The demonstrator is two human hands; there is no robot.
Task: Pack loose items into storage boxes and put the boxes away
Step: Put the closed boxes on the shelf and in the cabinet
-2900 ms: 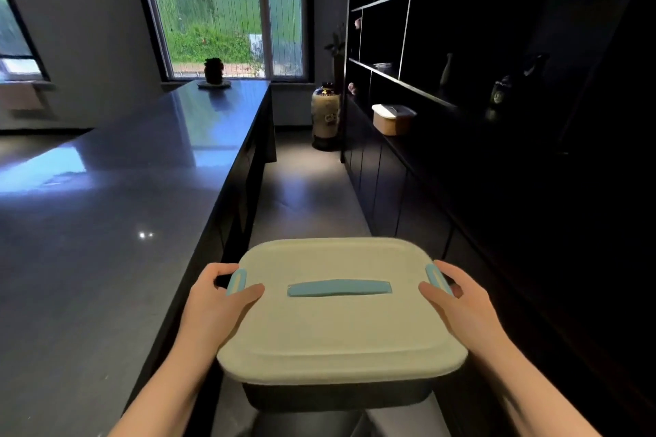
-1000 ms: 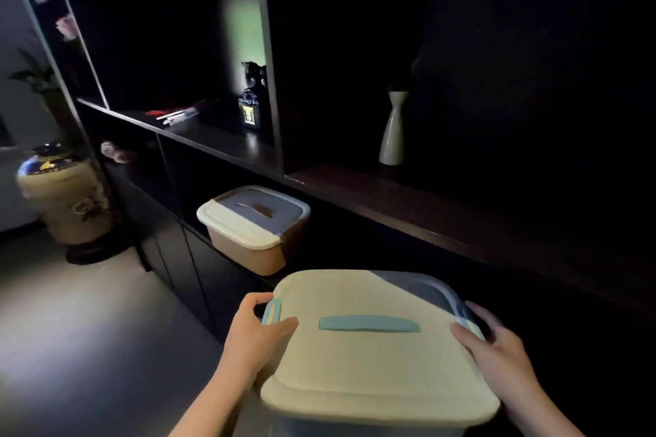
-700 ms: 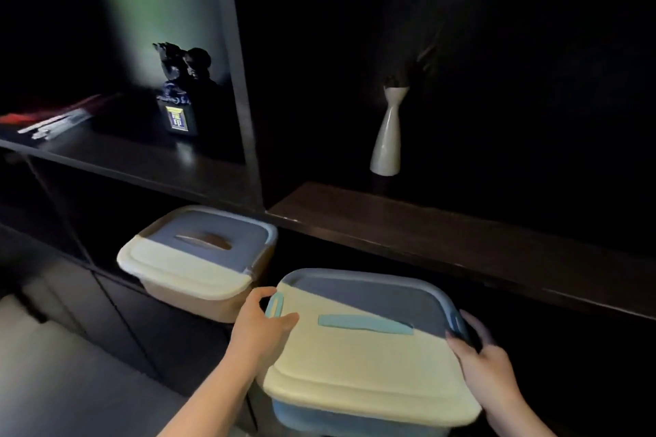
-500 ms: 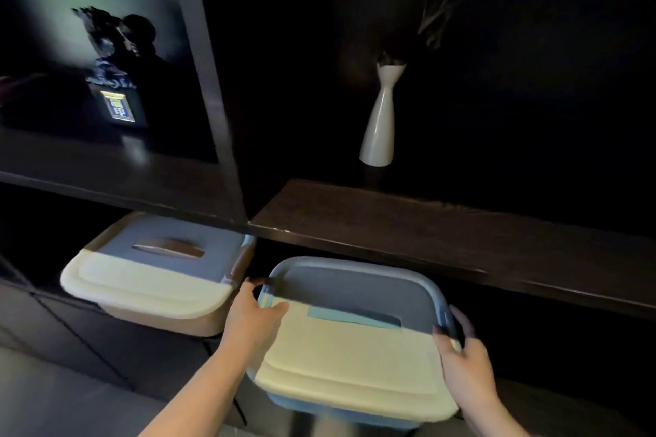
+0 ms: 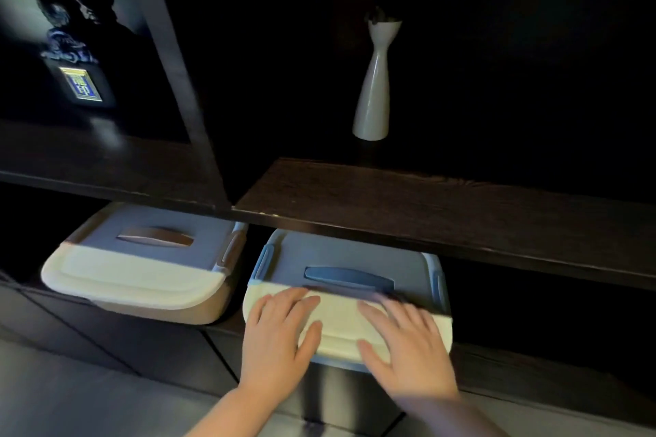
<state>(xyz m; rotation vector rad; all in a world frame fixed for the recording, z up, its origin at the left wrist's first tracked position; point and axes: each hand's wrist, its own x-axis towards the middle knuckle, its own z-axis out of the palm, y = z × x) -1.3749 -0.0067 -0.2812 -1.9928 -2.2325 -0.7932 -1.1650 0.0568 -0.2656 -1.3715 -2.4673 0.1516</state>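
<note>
Partly under the shelf (image 5: 426, 202), blue-handled box (image 5: 340, 259), right hand (image 5: 408, 341) blurred

Head camera looks down, close, at the lower shelf (image 5: 426, 209).

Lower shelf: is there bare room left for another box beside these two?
Right of the blue box, the lower shelf looks bare, though dark. Crowded leftward: the beige box sits close beside it. Both hands press flat on the blue box's lid.

cream-lidded blue box (image 5: 340, 326), tan box (image 5: 142, 280), white vase (image 5: 372, 89)
</note>
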